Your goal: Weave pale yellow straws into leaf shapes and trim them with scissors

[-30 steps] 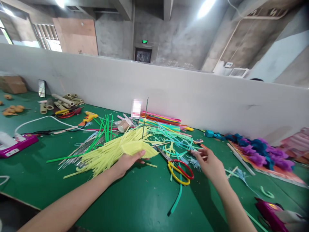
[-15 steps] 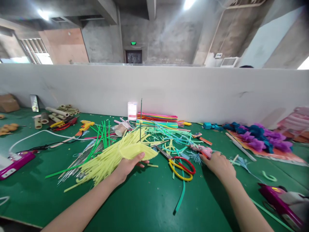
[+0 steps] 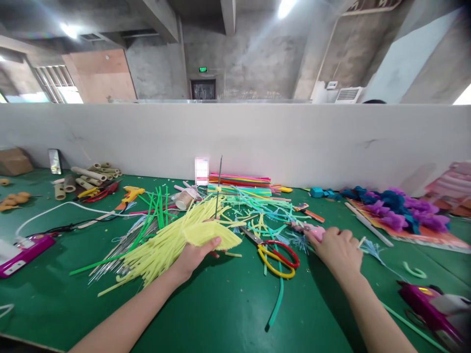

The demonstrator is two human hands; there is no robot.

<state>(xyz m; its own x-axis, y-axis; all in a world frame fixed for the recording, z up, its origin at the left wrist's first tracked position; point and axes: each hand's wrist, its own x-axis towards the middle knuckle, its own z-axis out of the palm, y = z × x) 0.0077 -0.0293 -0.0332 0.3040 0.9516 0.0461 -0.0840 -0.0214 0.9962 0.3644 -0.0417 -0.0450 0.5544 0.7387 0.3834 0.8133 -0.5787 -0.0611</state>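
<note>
My left hand (image 3: 196,256) is closed on a yellow petal-shaped piece (image 3: 211,234) made of fuzzy pipe cleaners, thumb on its near edge. A thin dark green stem (image 3: 220,176) with a small yellow bit rises just behind it; whether the hand holds the stem is hidden. Beneath and to the left spreads a bundle of yellow pipe cleaners (image 3: 154,250). On the right, my right hand (image 3: 340,252) has its fingers wrapped round a pink glue gun (image 3: 312,230), its narrow tip pointing left over the table. Scissors (image 3: 277,257) with red and yellow handles lie between the hands.
Green pipe cleaners (image 3: 158,208) and a yellow glue gun (image 3: 131,194) lie left. A phone (image 3: 201,171) leans at the white partition (image 3: 147,139). Purple and blue fuzzy flowers (image 3: 395,215) lie right. Power strips stand at left (image 3: 25,255) and right (image 3: 429,306).
The view has tipped up slightly. The green stem leans a little more to the right. Both hands keep their holds and have barely moved.
</note>
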